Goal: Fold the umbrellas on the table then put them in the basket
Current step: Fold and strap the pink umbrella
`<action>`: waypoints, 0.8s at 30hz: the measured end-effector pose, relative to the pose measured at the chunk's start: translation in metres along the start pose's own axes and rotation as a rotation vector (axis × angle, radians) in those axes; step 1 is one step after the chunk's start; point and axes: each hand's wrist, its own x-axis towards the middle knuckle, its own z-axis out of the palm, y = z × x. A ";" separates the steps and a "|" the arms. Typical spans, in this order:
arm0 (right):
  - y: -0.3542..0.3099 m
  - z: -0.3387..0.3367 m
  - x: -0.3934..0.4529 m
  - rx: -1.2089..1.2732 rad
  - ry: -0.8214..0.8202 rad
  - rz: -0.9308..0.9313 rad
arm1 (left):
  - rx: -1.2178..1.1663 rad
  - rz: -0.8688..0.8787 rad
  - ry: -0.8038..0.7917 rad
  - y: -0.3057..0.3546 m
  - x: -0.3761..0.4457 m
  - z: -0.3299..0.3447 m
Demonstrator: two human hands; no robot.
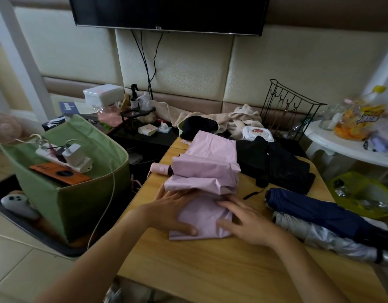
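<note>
Both hands flat on the loose pale pink fabric umbrella (205,171), fingers straight, nothing pinched. Left hand (170,212) pressed on the near-left part of the canopy, thumb along its lower edge. Right hand (245,224) laid on the near-right part, fingers spread and aimed at the left hand. Grip of each hand: spread and pressing, not curled round anything.

Pink umbrella lay across the middle of the light wooden desk (210,259), canopy creased in rough pleats, its rounded pink handle (159,168) poking over the desk's left edge. Just behind and to the right, a crumpled black fabric umbrella (280,165), touching the pink canopy. Near the right hand, a rolled navy blue umbrella (315,209) and beside it, touching, a rolled shiny silver umbrella (332,239), both slanted toward the desk's right corner.

Left of the desk, on the floor, stood a green fabric basket (88,202) with an open top; across its rim rested a white power strip with a charger (72,158) and an orange rectangular case (60,173). Further back: a black wire rack (287,110), a beige cloth (239,117), a wall-hung black television (169,12).
</note>
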 end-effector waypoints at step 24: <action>-0.028 0.007 -0.002 -0.109 0.736 -0.194 | -0.016 -0.051 0.027 0.014 -0.014 -0.013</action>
